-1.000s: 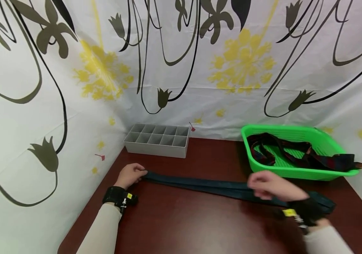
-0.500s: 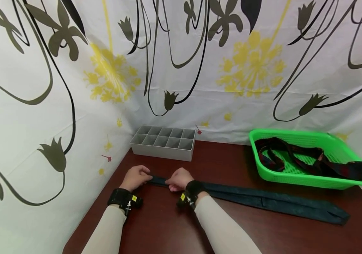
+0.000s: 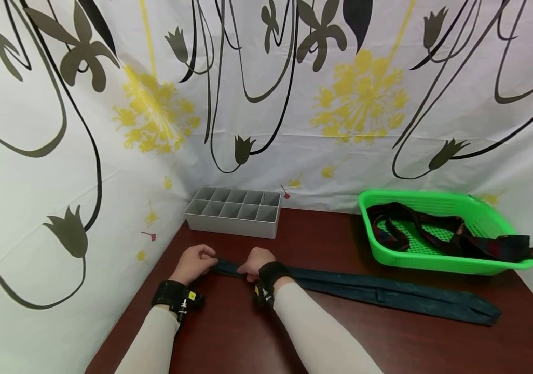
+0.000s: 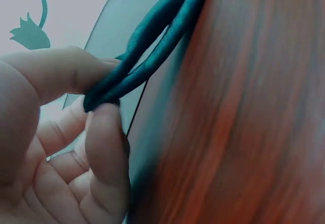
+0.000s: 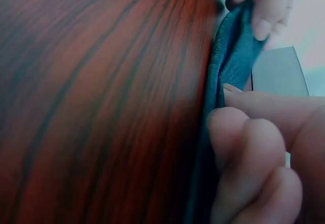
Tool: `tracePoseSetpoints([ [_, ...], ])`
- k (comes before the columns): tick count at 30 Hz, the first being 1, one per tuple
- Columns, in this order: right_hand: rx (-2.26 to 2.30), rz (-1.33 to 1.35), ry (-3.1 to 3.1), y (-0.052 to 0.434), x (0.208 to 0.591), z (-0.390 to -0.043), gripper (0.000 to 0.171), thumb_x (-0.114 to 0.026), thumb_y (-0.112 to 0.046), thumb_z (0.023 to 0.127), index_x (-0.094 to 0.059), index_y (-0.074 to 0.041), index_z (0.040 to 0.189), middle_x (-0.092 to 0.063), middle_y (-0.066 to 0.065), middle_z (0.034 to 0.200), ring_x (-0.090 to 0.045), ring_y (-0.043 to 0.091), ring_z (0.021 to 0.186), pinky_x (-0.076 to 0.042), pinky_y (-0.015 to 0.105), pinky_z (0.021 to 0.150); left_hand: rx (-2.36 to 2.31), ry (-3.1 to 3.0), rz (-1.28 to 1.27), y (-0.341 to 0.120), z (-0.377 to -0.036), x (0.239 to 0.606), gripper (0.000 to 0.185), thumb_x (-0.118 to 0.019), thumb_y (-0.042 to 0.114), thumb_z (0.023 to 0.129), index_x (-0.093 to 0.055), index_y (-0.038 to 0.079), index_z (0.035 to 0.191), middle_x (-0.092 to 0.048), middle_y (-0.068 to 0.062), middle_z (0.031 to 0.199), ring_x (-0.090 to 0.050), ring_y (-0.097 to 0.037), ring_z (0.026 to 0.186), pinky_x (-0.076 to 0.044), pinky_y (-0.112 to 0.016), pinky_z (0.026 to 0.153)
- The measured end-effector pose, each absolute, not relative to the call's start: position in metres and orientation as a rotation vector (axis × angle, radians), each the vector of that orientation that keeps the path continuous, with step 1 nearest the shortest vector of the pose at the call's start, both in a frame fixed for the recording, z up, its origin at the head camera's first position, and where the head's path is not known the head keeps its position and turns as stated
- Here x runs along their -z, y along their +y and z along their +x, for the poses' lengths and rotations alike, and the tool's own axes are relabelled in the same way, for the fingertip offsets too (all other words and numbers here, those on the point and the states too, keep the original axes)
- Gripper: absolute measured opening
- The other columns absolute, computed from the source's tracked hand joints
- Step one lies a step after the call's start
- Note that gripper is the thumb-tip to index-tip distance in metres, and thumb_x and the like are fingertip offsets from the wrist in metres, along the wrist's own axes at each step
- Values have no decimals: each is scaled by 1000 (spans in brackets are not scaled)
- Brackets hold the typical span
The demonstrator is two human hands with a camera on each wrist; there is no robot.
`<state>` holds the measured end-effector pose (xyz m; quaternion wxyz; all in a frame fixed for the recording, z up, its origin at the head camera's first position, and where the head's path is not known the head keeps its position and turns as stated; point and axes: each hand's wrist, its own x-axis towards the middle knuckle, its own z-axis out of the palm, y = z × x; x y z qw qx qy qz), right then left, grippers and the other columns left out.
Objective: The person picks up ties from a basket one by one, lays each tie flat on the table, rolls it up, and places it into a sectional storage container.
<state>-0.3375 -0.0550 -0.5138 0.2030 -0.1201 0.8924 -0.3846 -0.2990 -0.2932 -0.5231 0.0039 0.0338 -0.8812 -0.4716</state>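
Observation:
A long dark teal necktie (image 3: 378,295) lies flat across the dark red table (image 3: 322,337), its wide end at the right. My left hand (image 3: 197,261) pinches the tie's narrow folded end (image 4: 137,66) between thumb and forefinger. Close to its right, my right hand (image 3: 256,262) grips the same tie (image 5: 228,66) with curled fingers. The two hands are a short span apart near the table's left edge. Part of the tie is hidden under my right hand.
A grey divided organiser box (image 3: 233,210) stands at the back left against the curtain. A green plastic basket (image 3: 439,262) at the back right holds a dark patterned tie (image 3: 434,231). A flower-patterned curtain (image 3: 266,93) walls the back and left.
My right hand has moved from the tie's right part across to the left and now grips the tie beside my left hand. The left hand stayed at the narrow end.

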Motion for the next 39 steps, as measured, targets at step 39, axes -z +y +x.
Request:
tracePoseSetpoints([
  [39, 1292, -357, 2322, -37, 516, -338, 38, -79, -21, 94, -67, -14, 59, -58, -6, 50, -52, 2, 41, -45, 17, 49, 1281, -2783, 289, -274, -294, 516, 21, -83, 14, 91, -76, 4, 108, -73, -7, 79, -67, -16, 64, -52, -31, 59],
])
